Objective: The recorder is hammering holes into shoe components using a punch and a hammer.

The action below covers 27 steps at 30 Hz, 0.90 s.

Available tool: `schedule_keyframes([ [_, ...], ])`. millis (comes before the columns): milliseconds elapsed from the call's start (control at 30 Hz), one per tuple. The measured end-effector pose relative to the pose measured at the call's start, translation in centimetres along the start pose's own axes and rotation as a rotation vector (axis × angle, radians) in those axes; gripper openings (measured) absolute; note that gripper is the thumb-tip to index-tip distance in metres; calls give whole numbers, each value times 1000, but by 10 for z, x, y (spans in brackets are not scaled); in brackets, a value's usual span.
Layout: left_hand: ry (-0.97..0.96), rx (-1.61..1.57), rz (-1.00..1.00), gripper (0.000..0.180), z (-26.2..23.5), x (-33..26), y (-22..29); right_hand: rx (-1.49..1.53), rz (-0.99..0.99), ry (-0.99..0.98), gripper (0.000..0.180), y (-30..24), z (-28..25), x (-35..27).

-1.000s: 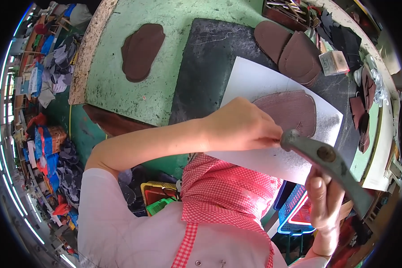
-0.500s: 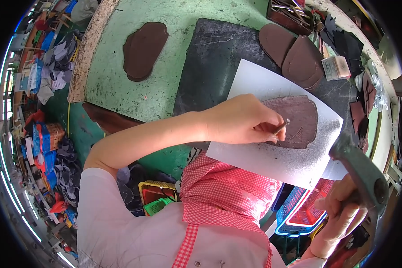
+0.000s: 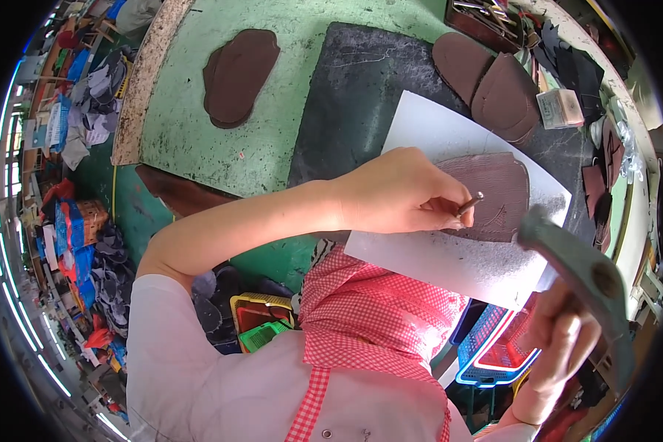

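Head view looks down on a green work surface (image 3: 272, 140) with a dark mat (image 3: 361, 96) laid across it and a white sheet of paper (image 3: 449, 258) on the mat's near right part. On that sheet lies a brown leather piece (image 3: 497, 195), roughly shoe-upper shaped, flat and facing up.

Left hand (image 3: 398, 191) reaches across from the lower left, its fingers (image 3: 449, 214) pinched together on a small metal punch (image 3: 470, 203), which is tilted with its tip at the left edge of the brown leather piece; whether the tip actually touches the leather is hard to tell from this angle.

Right hand (image 3: 563, 339) sits at the lower right, fingers closed around the handle of a grey-green hammer (image 3: 578, 269) whose head is raised above the near right corner of the paper, close to the punch but apart from it.

Further back on the mat two more brown leather pieces (image 3: 493, 85) overlap each other, and another dark brown piece (image 3: 239, 74) rests alone on the green surface at the left. A red checked scarf (image 3: 368, 309) fills the lower middle.
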<state>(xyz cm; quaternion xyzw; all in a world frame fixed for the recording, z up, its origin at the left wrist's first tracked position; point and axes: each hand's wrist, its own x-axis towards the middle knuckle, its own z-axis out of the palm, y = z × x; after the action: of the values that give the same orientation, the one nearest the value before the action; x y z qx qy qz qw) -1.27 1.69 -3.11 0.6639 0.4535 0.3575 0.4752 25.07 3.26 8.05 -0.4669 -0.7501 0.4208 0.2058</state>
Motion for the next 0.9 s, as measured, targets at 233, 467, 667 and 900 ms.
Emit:
schedule_keyframes([
  [233, -113, 442, 168, 10, -6, -6, 17, -419, -234, -124, 38, -1, 9, 9],
  [467, -76, 91, 81, 13, -12, -2, 5, 411, 111, -35, 40, 6, -16, -14],
  [667, -63, 315, 231, 15, -8, -3, 4, -80, 191, -285, 27, -5, 8, 18],
  [900, -146, -81, -10, 13, -21, 4, 5, 161, -48, -35, 65, -16, 8, 16],
])
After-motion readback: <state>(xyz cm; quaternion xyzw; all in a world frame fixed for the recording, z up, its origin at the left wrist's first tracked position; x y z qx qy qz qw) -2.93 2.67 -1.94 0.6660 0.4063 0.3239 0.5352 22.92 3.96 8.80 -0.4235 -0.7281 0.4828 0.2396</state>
